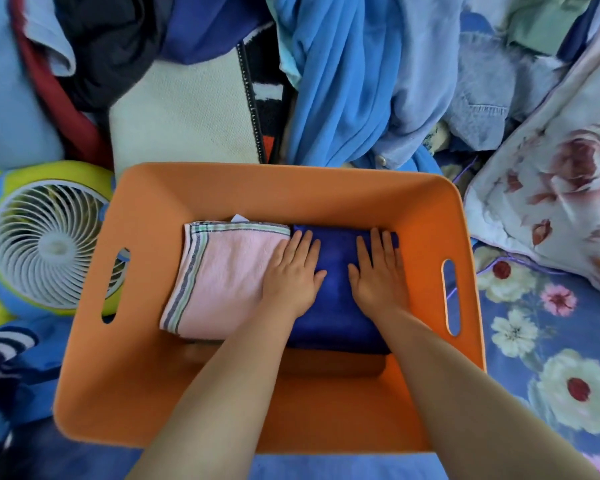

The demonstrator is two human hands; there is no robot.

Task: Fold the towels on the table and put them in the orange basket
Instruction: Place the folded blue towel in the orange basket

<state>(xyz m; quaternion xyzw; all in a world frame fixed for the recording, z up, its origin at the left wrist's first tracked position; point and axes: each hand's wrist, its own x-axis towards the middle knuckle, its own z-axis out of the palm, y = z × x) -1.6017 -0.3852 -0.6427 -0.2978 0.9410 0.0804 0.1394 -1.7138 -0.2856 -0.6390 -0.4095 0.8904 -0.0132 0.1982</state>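
Observation:
The orange basket [146, 358] fills the middle of the head view. Inside it lie two folded towels side by side: a pink towel [219, 278] with striped edges on the left and a dark blue towel [336, 306] on the right. My left hand [291, 275] lies flat with straight fingers over the seam between the pink and blue towels. My right hand [378, 271] presses flat on the blue towel's right half. Both forearms reach into the basket from below.
A yellow-green fan [49, 244] lies to the basket's left. A heap of blue clothes [343, 81] and a cream cloth [187, 112] sit behind it. A floral pillow [551, 188] lies at the right on a flowered blue sheet [534, 358].

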